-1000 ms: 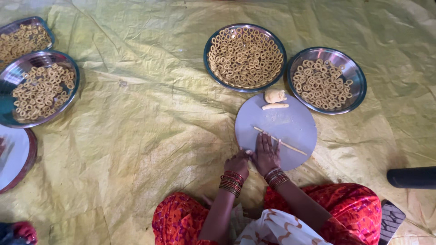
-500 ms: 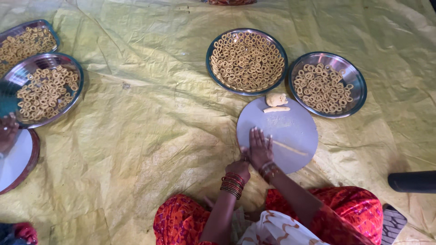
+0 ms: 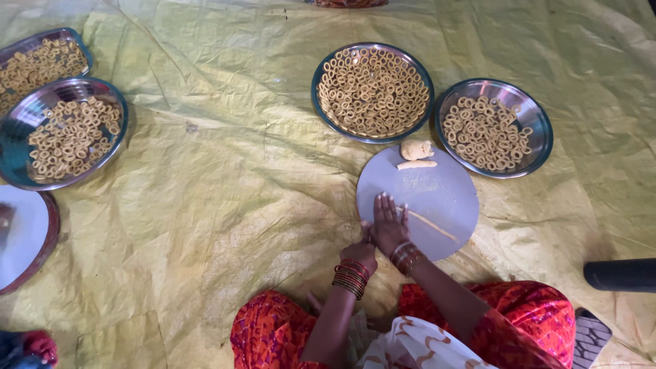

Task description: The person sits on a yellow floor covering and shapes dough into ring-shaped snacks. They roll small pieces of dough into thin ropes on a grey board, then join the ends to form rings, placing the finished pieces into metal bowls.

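Observation:
My right hand lies flat, fingers stretched, on the near-left part of a round grey board. It presses the end of a thin dough strand that runs out to the right from under the palm. Curled into a fist, my left hand rests at the board's near edge, touching the right wrist. Both wrists carry red bangles. A dough lump and a short dough roll sit at the board's far edge.
Two steel plates of small dough rings stand just beyond the board. Two more ring-filled plates and a white plate lie far left. A black cylinder is at the right. Yellow sheeting covers the floor.
My right hand slid toward the board's left side along the strand, leaving more of it showing to the right. Another person's hand seen by the white plate at the left is gone.

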